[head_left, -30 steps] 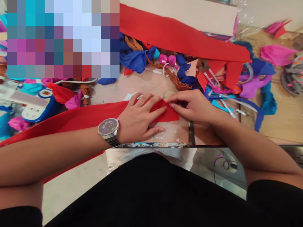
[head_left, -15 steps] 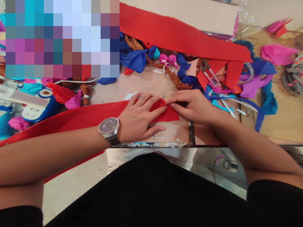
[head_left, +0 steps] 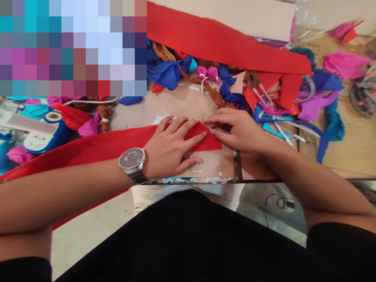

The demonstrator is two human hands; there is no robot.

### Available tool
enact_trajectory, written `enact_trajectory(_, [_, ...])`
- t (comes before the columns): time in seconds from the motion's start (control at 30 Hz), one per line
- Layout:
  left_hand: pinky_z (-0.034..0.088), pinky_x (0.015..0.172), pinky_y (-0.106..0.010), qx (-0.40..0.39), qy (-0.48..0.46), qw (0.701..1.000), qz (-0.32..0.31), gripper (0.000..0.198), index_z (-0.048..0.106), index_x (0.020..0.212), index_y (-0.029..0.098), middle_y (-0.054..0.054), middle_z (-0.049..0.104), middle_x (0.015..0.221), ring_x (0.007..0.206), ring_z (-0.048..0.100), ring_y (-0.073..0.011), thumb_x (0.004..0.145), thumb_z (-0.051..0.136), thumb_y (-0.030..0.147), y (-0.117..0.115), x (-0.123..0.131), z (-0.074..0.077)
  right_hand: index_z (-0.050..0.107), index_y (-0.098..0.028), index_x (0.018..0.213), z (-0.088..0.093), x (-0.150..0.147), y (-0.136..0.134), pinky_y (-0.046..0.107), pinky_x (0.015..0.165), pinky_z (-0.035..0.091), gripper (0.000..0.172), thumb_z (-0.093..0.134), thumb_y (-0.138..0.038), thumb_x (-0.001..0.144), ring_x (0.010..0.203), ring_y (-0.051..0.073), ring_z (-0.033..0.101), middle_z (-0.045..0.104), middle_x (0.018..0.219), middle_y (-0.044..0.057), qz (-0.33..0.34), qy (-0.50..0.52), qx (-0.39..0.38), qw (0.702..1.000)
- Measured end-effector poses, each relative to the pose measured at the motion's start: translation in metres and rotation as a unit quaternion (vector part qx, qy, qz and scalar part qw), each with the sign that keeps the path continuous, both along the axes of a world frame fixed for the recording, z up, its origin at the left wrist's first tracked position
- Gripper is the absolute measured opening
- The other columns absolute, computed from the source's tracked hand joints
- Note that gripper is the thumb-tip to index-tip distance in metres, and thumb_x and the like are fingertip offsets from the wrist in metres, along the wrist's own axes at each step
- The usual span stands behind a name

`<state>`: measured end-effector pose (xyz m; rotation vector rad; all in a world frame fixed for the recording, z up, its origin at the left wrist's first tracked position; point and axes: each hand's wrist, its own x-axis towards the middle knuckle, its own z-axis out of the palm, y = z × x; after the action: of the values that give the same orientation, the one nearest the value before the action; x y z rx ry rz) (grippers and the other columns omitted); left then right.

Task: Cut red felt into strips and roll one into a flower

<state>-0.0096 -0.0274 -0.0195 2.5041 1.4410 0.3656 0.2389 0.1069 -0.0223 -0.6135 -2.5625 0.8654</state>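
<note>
A long red cloth strip (head_left: 117,143) lies along the front of the table, and its left part hangs over the edge. My left hand (head_left: 173,150), with a watch on the wrist, rests flat on the strip near its right end, fingers spread. At that end a narrow fold runs slantwise along the edge of the cloth. My right hand (head_left: 232,127) pinches this folded edge between thumb and fingers, close to my left index fingertip. The exact grip of the fingertips is partly hidden.
A second red cloth strip (head_left: 235,45) stretches across the back. Small scissors or snips (head_left: 260,90) lie among red scraps at the right. Bunched blue cloth (head_left: 166,74) and several coloured bundles surround the work spot. A blue-and-white power strip (head_left: 41,137) sits at the left.
My right fingers have shifted slightly left along the edge, and the folded band at the strip's end shows more clearly. My left hand stays pressed on the cloth.
</note>
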Motion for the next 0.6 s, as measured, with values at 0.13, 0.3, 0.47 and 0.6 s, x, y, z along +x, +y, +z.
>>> enact_trajectory(0.13, [0.023,0.129,-0.07,-0.001,0.008,1.0,0.004,0.069,0.058,0.16,0.026,-0.018,0.043,0.173,0.157,0.038,-0.0453,0.103,0.057,0.065,-0.0011,-0.0001,0.0005,0.081,-0.025,0.121,0.0,0.0012,0.0018,0.039,0.085,0.057,0.026,0.069,-0.03,0.099,0.096,0.026,0.072,0.079,0.106,0.008,0.017,-0.006,0.011,1.0])
enact_trajectory(0.3, [0.022,0.13,-0.072,-0.002,-0.001,1.0,0.005,0.07,0.057,0.161,0.027,-0.017,0.042,0.174,0.157,0.039,-0.0466,0.101,0.06,0.063,-0.0027,-0.0004,-0.0006,0.081,-0.026,0.121,0.0014,0.001,0.0021,0.039,0.086,0.057,0.026,0.068,-0.03,0.099,0.095,0.025,0.071,0.079,0.105,0.008,0.026,-0.009,0.011,1.0])
enact_trajectory(0.47, [0.024,0.13,-0.071,0.006,0.004,1.0,0.007,0.068,0.058,0.158,0.023,-0.019,0.048,0.168,0.155,0.042,-0.0453,0.103,0.058,0.062,-0.0035,-0.0001,0.0025,0.082,-0.026,0.12,0.0013,0.0004,0.0018,0.039,0.085,0.056,0.025,0.068,-0.031,0.099,0.094,0.025,0.07,0.079,0.103,0.007,0.025,-0.006,0.008,1.0])
enact_trajectory(0.6, [0.027,0.129,-0.069,0.011,-0.005,1.0,0.006,0.065,0.063,0.153,0.023,-0.018,0.054,0.163,0.149,0.046,-0.0441,0.102,0.059,0.063,-0.0033,-0.0005,0.0046,0.081,-0.026,0.12,0.0005,0.0005,0.0017,0.038,0.085,0.056,0.025,0.068,-0.031,0.099,0.095,0.025,0.07,0.079,0.103,0.008,0.028,-0.006,0.014,1.0])
